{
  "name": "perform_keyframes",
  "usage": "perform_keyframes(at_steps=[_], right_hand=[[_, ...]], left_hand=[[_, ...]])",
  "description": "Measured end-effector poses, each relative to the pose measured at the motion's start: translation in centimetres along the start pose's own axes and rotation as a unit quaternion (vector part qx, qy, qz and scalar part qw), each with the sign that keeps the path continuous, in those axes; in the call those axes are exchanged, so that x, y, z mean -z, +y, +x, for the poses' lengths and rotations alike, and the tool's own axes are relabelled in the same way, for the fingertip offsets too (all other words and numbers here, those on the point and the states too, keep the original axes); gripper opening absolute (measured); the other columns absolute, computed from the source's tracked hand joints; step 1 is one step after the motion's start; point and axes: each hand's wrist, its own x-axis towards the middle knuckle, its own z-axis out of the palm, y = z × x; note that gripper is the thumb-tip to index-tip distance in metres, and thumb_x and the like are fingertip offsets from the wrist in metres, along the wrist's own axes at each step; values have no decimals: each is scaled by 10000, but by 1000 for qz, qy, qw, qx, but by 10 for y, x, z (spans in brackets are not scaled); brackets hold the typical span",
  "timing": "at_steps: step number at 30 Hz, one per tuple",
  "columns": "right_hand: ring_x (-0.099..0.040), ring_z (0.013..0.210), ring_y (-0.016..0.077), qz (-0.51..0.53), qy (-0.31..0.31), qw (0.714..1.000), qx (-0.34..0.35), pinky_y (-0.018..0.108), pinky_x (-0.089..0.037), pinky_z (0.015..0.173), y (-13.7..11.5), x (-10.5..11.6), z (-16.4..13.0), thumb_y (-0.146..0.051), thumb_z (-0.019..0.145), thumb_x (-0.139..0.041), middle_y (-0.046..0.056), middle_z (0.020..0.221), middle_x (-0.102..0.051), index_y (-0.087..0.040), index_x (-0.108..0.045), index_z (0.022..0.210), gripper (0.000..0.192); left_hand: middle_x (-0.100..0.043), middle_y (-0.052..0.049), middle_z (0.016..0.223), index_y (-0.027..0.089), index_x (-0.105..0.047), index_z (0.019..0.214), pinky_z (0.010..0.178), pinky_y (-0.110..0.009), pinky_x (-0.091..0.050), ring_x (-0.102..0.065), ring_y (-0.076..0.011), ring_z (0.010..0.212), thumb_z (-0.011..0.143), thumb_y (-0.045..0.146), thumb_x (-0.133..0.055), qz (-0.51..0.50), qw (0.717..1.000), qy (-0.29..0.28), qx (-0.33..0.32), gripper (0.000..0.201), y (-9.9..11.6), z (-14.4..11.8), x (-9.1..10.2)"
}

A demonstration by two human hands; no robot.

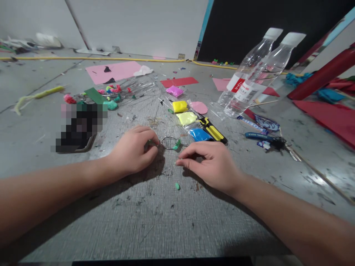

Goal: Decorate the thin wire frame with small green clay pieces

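- Although it lies loose, a green clay pellet (178,186) sits nearest the person, within easy reach of both hands.
- Right hand (212,164): thumb and forefinger nearly meet; whether they pinch anything is too small to tell.
- Left hand (137,151): thumb and forefinger close together and seem to nip one end of the wire ring, likely to steady it.
- Between the hands, low over the table, is that wire ring (169,148), green clay on its right side, probably held there so both hands can reach it.
- Just beyond, blue (200,135), pale yellow (186,118) and bright yellow (180,106) clay packets lie beside a yellow-and-black utility knife (213,130), apparently kept handy; a blurred phone (80,127) lies to the left.
- Two clear bottles (249,92) stand farther right.
- Grey, streaked and scattered with dark crumbs, the tabletop (124,221) runs back past pink paper (119,72) to a yellow cord (97,58).
- Behind it rise pale panels (138,27) and a black one (235,26).
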Motion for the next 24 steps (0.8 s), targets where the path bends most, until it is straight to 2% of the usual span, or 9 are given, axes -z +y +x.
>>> perform_keyframes(at_steps=[2,5,7,9,12,15,18,20,24], right_hand=[[-674,634,137,1,-5,1000,-13,274,-522,603,0,0,0,-277,964,-711,23,721,-749,-184,-766,808,189],[-686,633,123,13,-10,1000,7,260,-540,607,2,-1,0,-214,1025,-581,30,774,-771,-169,-765,922,216],[-719,693,135,12,-13,999,31,271,-573,653,4,-1,0,-162,1017,-561,51,862,-799,-163,-767,1016,207],[-748,775,156,5,-8,998,56,292,-595,718,3,-1,0,-146,991,-612,59,929,-815,-177,-771,1035,168],[-740,747,148,3,20,996,87,275,-585,713,-1,0,-1,-178,937,-742,23,857,-807,-195,-763,929,28],[-713,711,124,6,31,991,128,247,-567,693,-5,0,-2,-192,952,-741,10,806,-782,-184,-740,916,37],[-719,779,131,6,34,986,163,258,-577,741,-9,0,-4,-152,991,-661,32,865,-779,-175,-729,1014,75],[-718,788,137,2,40,986,164,265,-580,738,-11,0,-6,-118,974,-649,34,871,-777,-179,-719,1030,108],[-690,702,118,8,35,989,141,237,-558,661,-16,0,-7,-110,922,-707,8,805,-759,-185,-702,943,78]], left_hand=[[-729,-92,895,171,-689,877,848,-431,-529,-663,-261,884,850,242,-517,-2,1000,2,-17,188,-2,0,-2],[-738,-112,986,168,-697,888,901,-447,-529,-673,-272,970,878,253,-535,-21,998,19,-49,183,-2,0,-3],[-735,-118,1034,162,-698,896,916,-422,-534,-678,-255,1002,892,239,-541,-52,996,46,-57,176,3,-2,-1],[-735,-95,978,158,-694,915,848,-352,-548,-687,-206,924,914,226,-537,-99,992,68,-39,171,12,-5,3],[-720,-28,818,171,-684,927,625,-252,-499,-641,-135,693,940,225,-549,-154,986,60,15,145,28,-12,10],[-704,-6,782,176,-680,885,633,-237,-488,-621,-113,666,906,184,-580,-168,985,42,-14,103,41,-18,14],[-680,19,726,177,-684,858,605,-213,-466,-598,-93,629,879,159,-593,-214,977,-16,-6,95,50,-21,16],[-651,32,686,176,-674,840,558,-198,-444,-567,-85,594,891,183,-600,-295,952,-75,45,90,53,-22,14],[-548,64,606,173,-640,876,456,-171,-373,-481,-72,512,956,303,-593,-484,844,-168,163,159,51,-22,6]])
